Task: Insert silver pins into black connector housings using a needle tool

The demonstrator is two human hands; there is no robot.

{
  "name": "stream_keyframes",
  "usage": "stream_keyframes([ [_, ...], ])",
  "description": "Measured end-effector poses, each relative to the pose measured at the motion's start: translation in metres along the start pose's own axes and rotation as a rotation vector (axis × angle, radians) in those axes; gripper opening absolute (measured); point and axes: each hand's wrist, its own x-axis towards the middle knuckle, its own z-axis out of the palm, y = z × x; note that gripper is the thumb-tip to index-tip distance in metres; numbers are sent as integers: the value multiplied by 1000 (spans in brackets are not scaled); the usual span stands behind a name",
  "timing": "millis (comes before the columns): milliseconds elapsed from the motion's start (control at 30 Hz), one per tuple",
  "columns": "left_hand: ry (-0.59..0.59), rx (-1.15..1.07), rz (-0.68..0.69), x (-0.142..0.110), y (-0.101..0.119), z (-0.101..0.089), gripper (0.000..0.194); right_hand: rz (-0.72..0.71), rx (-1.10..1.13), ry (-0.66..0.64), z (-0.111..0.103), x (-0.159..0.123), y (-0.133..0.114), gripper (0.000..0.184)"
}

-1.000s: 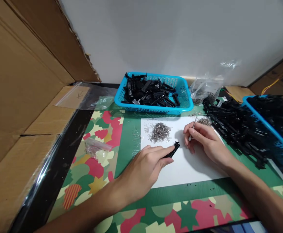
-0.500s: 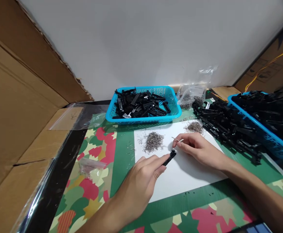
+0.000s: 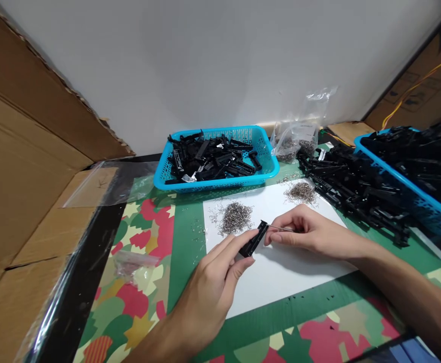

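Note:
Between the fingers and thumb of my left hand (image 3: 215,275) is a black plastic part (image 3: 255,241), long and narrow, tilted above a white sheet (image 3: 292,272). My right hand (image 3: 299,229) pinches a thin metal rod (image 3: 279,228), whose tip meets the part's far end; whether it goes in is too small to tell. Just beyond my left hand lies a pile of tiny metal springs or clips (image 3: 236,217). A second, smaller pile of them (image 3: 300,191) sits past my right hand.
A blue basket (image 3: 220,185) of black parts stands at the back. Clear bags (image 3: 296,138) with small metal pieces are beside it. Loose black parts (image 3: 360,196) are heaped at right, against another blue basket (image 3: 405,179). Cardboard (image 3: 27,166) walls the left side.
My right hand has come toward the left hand, bringing the rod's tip to the black part. The part has turned to show more of its length. The camera view has shifted.

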Motion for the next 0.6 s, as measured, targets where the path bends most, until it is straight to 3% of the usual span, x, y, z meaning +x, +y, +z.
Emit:
stream_keyframes([
  [167, 11, 10, -35, -1, 0, 0, 44, 17, 21, 36, 0, 1, 1, 40],
  [600, -115, 15, -19, 1, 0, -2, 52, 27, 16, 49, -2, 0, 2, 43],
])
